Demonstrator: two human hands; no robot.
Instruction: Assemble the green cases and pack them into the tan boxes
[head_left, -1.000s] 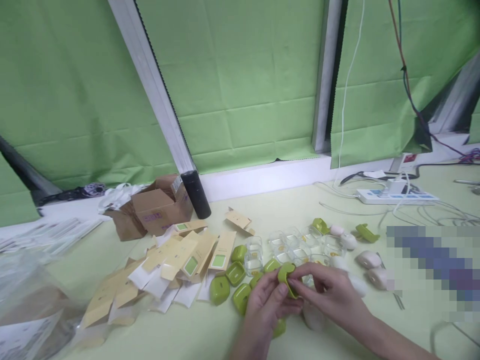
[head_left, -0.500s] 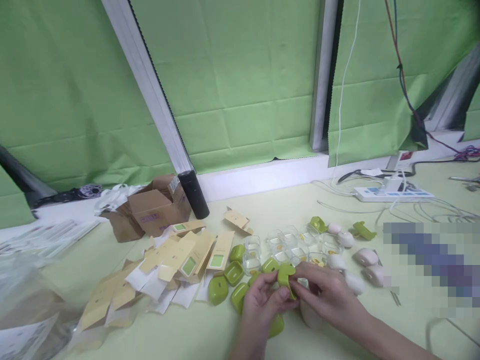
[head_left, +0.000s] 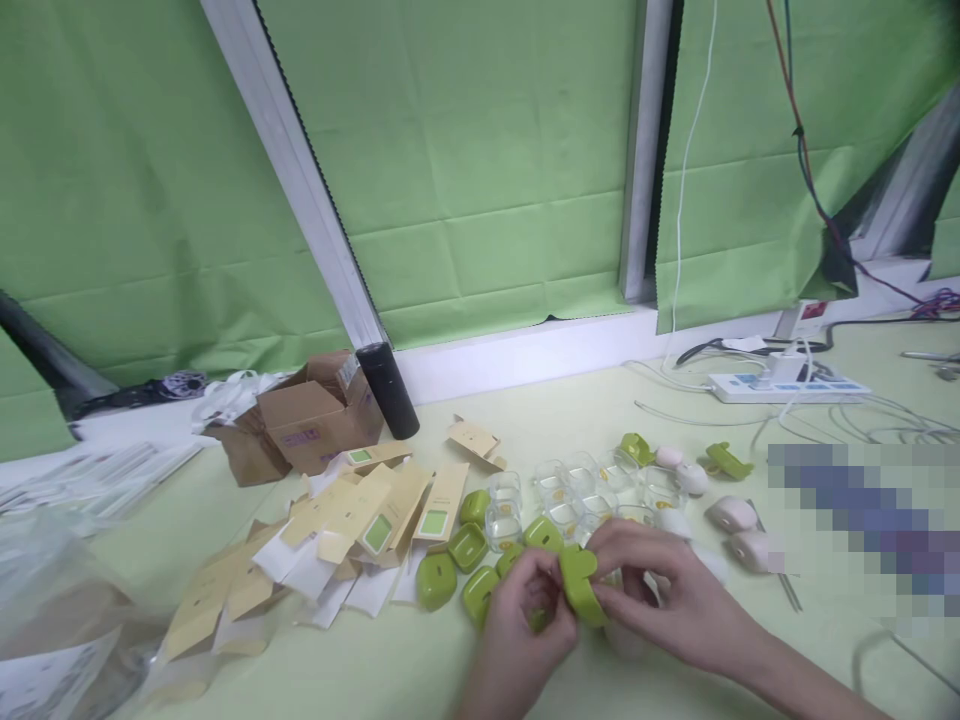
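Note:
Between both hands is a curved green plastic cover (head_left: 580, 590) with a rounded tab at its top. My left hand (head_left: 525, 625) has its thumb and fingers curled in a pinch at the cover's left side. Fingers of my right hand (head_left: 660, 590) grip its right edge, partly hiding it. Around and behind my left hand lie several green shells, such as an open one (head_left: 468, 547) and a closed-side-up one (head_left: 436, 582). Clear plastic cups (head_left: 504, 525) stand in a cluster beyond the hands. A pale rounded piece below my right hand is mostly hidden.
Flattened yellow cartons (head_left: 360, 515) are heaped at left, before a brown cardboard box (head_left: 319, 420) and a black cylinder (head_left: 388, 390). To the right lie pale rounded pieces (head_left: 733, 514) and another green piece (head_left: 727, 460). A power strip (head_left: 787, 388) with cables sits at the back right.
The green cover has turned and shifted slightly right and down, showing more of its outer face. My left fingers have curled in tighter and moved lower; my right hand has shifted a little.

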